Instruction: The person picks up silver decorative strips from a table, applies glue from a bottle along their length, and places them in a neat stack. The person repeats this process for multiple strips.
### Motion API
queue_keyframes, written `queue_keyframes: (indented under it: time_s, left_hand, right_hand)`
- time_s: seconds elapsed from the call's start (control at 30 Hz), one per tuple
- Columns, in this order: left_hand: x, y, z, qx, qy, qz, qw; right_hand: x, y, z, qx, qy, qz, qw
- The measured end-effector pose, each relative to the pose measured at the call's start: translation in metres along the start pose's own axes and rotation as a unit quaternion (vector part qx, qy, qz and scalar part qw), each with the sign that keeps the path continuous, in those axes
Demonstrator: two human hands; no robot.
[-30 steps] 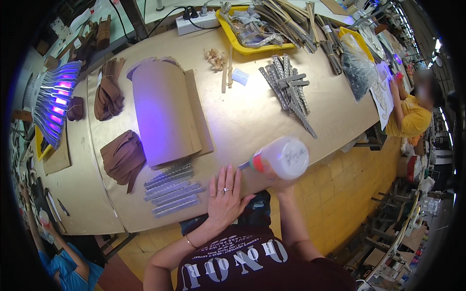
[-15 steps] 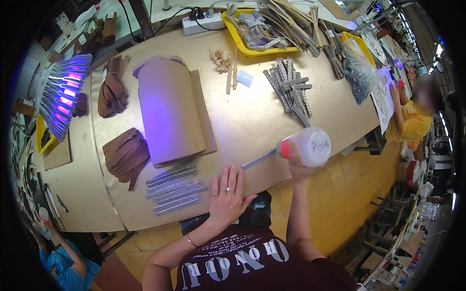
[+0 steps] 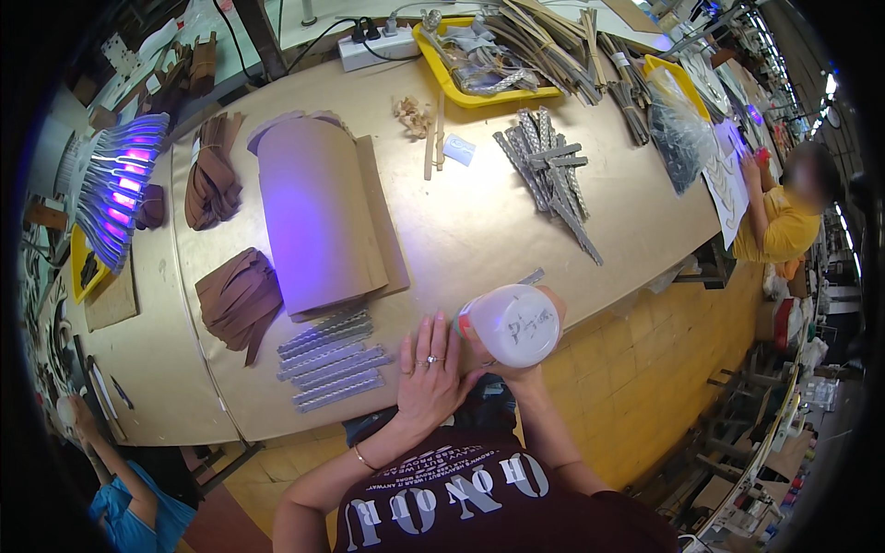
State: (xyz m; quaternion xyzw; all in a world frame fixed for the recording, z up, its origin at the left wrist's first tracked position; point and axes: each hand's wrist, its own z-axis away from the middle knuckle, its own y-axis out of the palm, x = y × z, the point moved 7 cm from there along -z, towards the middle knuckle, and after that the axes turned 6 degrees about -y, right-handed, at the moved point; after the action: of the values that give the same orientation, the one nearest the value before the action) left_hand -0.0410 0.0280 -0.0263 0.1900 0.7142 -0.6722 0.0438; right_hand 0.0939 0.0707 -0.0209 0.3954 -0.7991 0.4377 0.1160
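Note:
My right hand (image 3: pixel 553 309) grips a whitish squeeze bottle (image 3: pixel 519 325), tipped over with its base toward me. Its red and green nozzle end points toward my left fingers and is partly hidden. Flat on the table edge lies my left hand (image 3: pixel 430 380), fingers stretched out, wearing a ring. Beyond the bottle shows the end of a grey braided strip (image 3: pixel 532 276); the rest is hidden behind the bottle and hand. Left of my left hand, several similar short strips (image 3: pixel 336 359) lie side by side. A loose pile of grey strips (image 3: pixel 548 170) lies farther off to the right.
A brown cardboard roll (image 3: pixel 318 212) lies beyond my left hand, with brown strap bundles (image 3: pixel 238 300) beside it. A yellow tray (image 3: pixel 489 98) of scraps and a white power strip (image 3: pixel 378 48) stand at the back. Co-workers sit at right (image 3: pixel 784 217) and lower left (image 3: pixel 138 502).
My right hand has moved left with the bottle along the grey strip, bringing it close to my left fingers. My left hand has stayed in place.

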Motion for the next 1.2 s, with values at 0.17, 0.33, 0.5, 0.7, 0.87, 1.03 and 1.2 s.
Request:
queue_keyframes:
  time_s: [0.17, 0.33, 0.5, 0.7, 0.87, 1.03, 1.2]
  left_hand:
    - [0.000, -0.002, -0.001, -0.002, 0.000, -0.007, 1.000]
    - [-0.002, -0.005, -0.003, -0.008, 0.001, -0.011, 1.000]
    - [-0.001, -0.022, -0.010, -0.026, -0.006, 0.071, 0.997]
    - [-0.012, -0.023, -0.047, -0.048, 0.010, 0.056, 0.997]
    - [-0.022, -0.018, -0.056, -0.069, 0.078, -0.032, 0.994]
    - [-0.023, -0.020, -0.026, -0.046, 0.157, -0.044, 0.986]
    - [-0.001, -0.043, 0.007, -0.093, 0.190, 0.009, 0.977]
  right_hand:
    - [-0.030, -0.047, -0.019, -0.124, 0.035, 0.091, 0.988]
    - [-0.093, -0.104, -0.031, -0.400, 0.121, 0.038, 0.908]
    - [-0.173, -0.108, -0.003, -0.530, 0.306, -0.422, 0.669]
    - [-0.183, -0.116, -0.001, -0.446, 0.283, -0.512, 0.678]
    - [-0.184, -0.119, -0.004, -0.445, 0.278, -0.494, 0.693]
    - [-0.182, -0.119, -0.006, -0.438, 0.285, -0.484, 0.701]
    - [-0.185, -0.120, -0.004, -0.443, 0.285, -0.489, 0.695]
